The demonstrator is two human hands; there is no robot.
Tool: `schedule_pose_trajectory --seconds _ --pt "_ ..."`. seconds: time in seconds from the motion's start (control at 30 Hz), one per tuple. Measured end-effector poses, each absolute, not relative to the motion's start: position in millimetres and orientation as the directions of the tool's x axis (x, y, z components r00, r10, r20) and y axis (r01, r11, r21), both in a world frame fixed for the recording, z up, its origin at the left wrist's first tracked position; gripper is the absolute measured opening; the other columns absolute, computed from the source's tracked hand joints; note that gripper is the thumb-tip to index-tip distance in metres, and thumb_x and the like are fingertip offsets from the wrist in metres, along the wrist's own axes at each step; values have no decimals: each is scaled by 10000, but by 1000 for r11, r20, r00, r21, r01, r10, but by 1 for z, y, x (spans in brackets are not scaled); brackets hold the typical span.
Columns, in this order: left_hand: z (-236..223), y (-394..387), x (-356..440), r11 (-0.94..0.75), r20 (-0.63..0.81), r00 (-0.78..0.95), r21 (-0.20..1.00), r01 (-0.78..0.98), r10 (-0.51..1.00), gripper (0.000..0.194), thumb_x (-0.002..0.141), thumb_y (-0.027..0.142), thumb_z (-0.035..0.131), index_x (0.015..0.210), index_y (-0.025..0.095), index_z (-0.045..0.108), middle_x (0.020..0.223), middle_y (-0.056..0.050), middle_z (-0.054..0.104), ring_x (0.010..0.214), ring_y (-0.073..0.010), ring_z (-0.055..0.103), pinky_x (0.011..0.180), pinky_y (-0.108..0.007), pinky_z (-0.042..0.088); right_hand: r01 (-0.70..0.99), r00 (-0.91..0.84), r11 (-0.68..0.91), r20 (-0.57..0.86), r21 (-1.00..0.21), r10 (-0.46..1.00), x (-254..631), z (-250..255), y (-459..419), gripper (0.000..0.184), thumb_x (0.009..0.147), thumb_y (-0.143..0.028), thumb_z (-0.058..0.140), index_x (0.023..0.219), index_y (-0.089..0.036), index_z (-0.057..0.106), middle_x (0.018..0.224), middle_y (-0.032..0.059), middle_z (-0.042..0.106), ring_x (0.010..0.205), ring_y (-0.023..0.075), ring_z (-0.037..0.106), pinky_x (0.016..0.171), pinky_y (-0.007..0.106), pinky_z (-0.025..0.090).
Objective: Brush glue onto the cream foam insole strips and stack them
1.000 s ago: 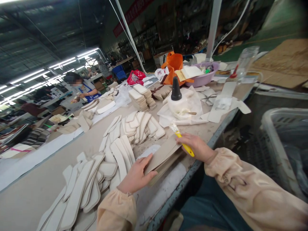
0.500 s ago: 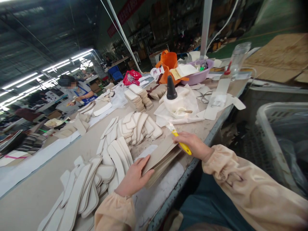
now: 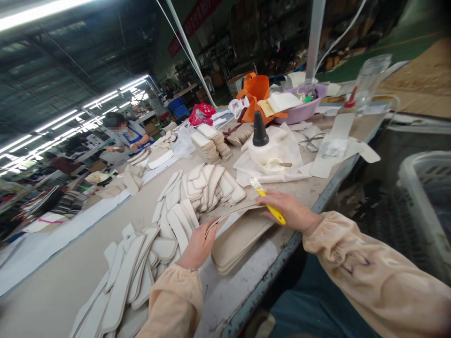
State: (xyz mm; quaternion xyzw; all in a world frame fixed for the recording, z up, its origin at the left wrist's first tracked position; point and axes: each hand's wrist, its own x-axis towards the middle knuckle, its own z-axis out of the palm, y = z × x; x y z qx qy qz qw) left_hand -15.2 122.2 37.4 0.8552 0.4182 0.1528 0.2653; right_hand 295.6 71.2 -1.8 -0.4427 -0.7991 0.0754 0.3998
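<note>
My left hand [image 3: 198, 245] pinches the near end of a thin, bowed beige cardboard piece [image 3: 233, 211]. At its far end, my right hand [image 3: 289, 211] touches the same piece while gripping a paintbrush [image 3: 270, 207] with a yellow handle and whitish bristles pointing up and away. Below the bowed piece lies a stack of similar long, rounded cardboard pieces [image 3: 241, 241] near the table's front edge. To the left spreads a loose heap of white-faced, rounded strips [image 3: 123, 277]. Beyond the brush stands a white tub [image 3: 260, 152] with a black cone [image 3: 260, 129] on it.
Neat stacks of small pieces [image 3: 207, 144] stand farther back. Behind the tub are an orange bag [image 3: 256, 94] and a purple basin [image 3: 299, 110]. A glass jar [image 3: 373, 80] is at far right, above a plastic crate [image 3: 423, 188]. A co-worker [image 3: 128, 134] works at the far left.
The top cardboard piece has come up off the stack and now bows between my hands. My left hand has closed on its end. The view has shifted slightly left.
</note>
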Motion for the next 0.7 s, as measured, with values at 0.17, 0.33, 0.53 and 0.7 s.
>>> schedule_pose_trajectory --seconds 0.17,0.33,0.53,0.7 --pt "41 121 -9 -550 79 625 569 612 777 416 959 373 340 1272 185 540 1227 -100 632 1157 -201 566 1024 -397 434 699 -223 537 569 -472 792 302 -6 74 386 788 -58 520 1139 -202 591 1044 105 647 993 255 605 843 393 503" --pt "43 108 -8 -597 20 678 493 633 735 483 942 424 380 1365 202 452 1333 -123 539 1241 -223 486 1076 -433 384 679 -193 551 607 -485 771 309 -2 67 391 768 -48 523 1113 -217 598 1019 91 646 974 255 603 828 377 500" --pt "36 94 -13 -661 -71 741 402 634 668 723 813 529 581 1429 231 347 1393 -125 463 1269 -279 428 1084 -486 348 667 -282 597 591 -445 755 308 -1 51 286 875 -110 467 1105 -227 591 1042 103 646 1036 261 586 903 411 474" --pt "34 90 -11 -654 -104 724 355 668 682 793 749 519 655 1423 230 353 1344 -121 506 1226 -289 466 1070 -473 361 666 -310 594 557 -451 770 309 -7 50 284 853 -128 506 1096 -230 609 1056 105 649 1056 272 582 917 429 476"
